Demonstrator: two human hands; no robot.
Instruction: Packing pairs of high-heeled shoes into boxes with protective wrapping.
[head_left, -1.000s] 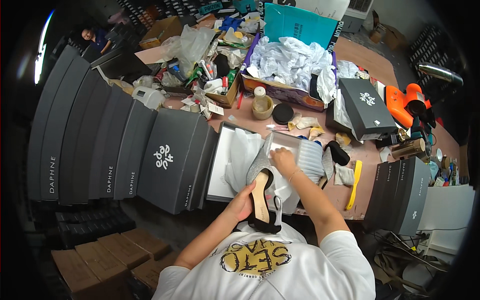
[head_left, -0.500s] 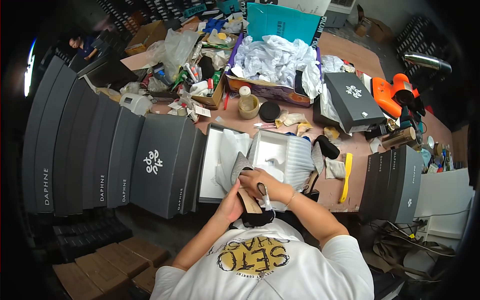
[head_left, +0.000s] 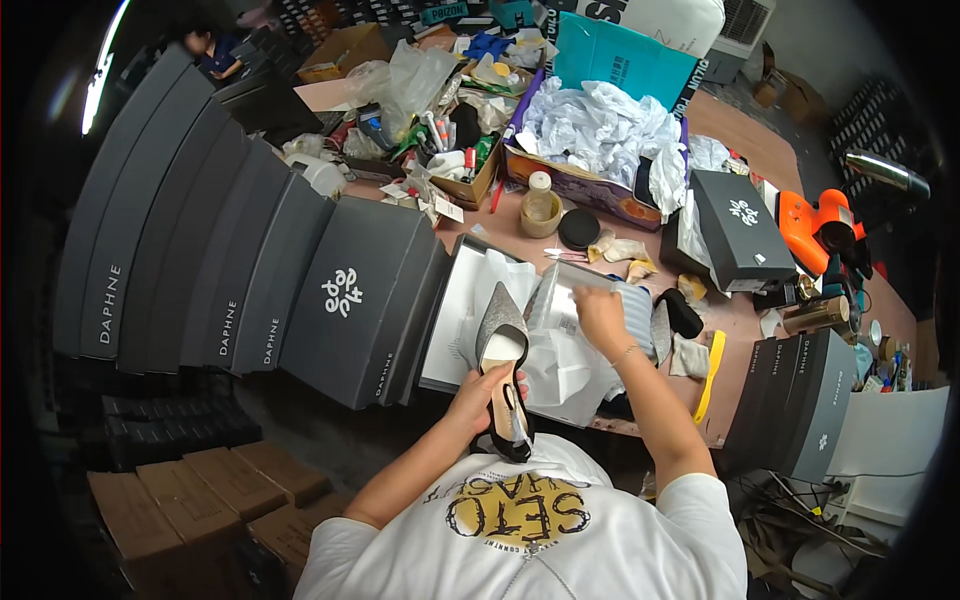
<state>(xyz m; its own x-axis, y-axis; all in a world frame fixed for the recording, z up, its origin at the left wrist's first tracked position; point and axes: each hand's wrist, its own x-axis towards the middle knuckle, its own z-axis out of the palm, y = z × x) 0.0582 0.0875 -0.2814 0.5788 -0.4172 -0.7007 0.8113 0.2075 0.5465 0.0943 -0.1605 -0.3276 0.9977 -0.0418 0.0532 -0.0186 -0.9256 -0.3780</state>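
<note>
My left hand (head_left: 477,397) is closed around the middle of a slingback shoe (head_left: 502,318). Its pointed toe is glittery grey and faces away from me, with white stuffing inside and a black strap and heel part near my shirt. My right hand (head_left: 601,320) hovers over an open shoe box (head_left: 568,275) lined with white paper; its fingers are blurred and partly hidden. White tissue paper (head_left: 560,372) spills over the box's near side. Beside the box on the right lies another grey glittery shoe (head_left: 660,333), partly covered. The dark-edged box lid (head_left: 450,345) rests behind the held shoe.
Dark grey shoe boxes (head_left: 365,290) stand in a row at left, more (head_left: 790,400) at right. A carton of crumpled white paper (head_left: 600,125), a glue jar (head_left: 541,208), a black lid (head_left: 580,229), a yellow tool (head_left: 710,378) and an orange heat-gun-like device (head_left: 815,225) share the table.
My right hand has left the shoe and moved right, over the open box. The left hand keeps the shoe, now turned so its opening shows. The view has shifted.
</note>
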